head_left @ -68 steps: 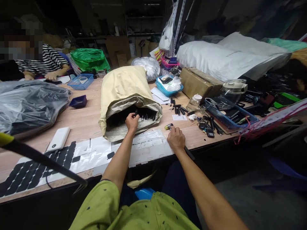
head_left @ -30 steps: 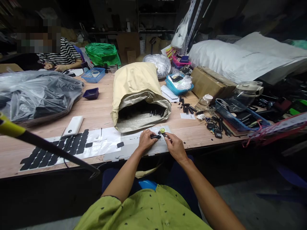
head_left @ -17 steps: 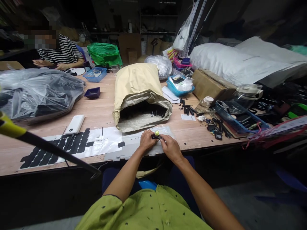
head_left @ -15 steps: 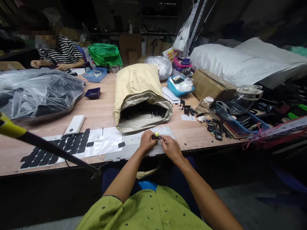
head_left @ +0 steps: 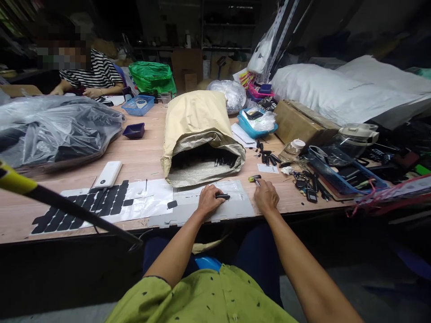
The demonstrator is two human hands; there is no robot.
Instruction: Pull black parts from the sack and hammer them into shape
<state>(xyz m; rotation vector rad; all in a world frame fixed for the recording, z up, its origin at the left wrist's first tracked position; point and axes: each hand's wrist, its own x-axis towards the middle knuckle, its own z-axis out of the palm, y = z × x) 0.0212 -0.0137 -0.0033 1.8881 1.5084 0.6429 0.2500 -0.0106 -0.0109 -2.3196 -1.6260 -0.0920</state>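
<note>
My left hand (head_left: 209, 200) is closed on a small black stick-shaped part (head_left: 222, 196), holding it low over a grey sheet (head_left: 243, 207) at the table's front edge. My right hand (head_left: 266, 195) is to the right, at the sheet's edge. Its fingers are wrapped round a small hammer (head_left: 253, 178) with a yellow-green head and a metal shaft; the rest of the handle is hidden. Just beyond my hands, a beige sack (head_left: 198, 112) lies with its mouth facing me. More black parts (head_left: 226, 162) show inside it.
Loose black pieces (head_left: 267, 157), a jar (head_left: 292, 150), keys (head_left: 308, 190) and a blue basket (head_left: 323, 179) lie to the right. At left are a white power bank (head_left: 108, 175), black panels (head_left: 111, 199) and a plastic-wrapped bundle (head_left: 60, 130). A co-worker (head_left: 97, 74) sits far left.
My right hand has moved right, away from my left hand, taking the hammer with it. My left hand stays over the sheet with the black part. The view has shifted slightly.
</note>
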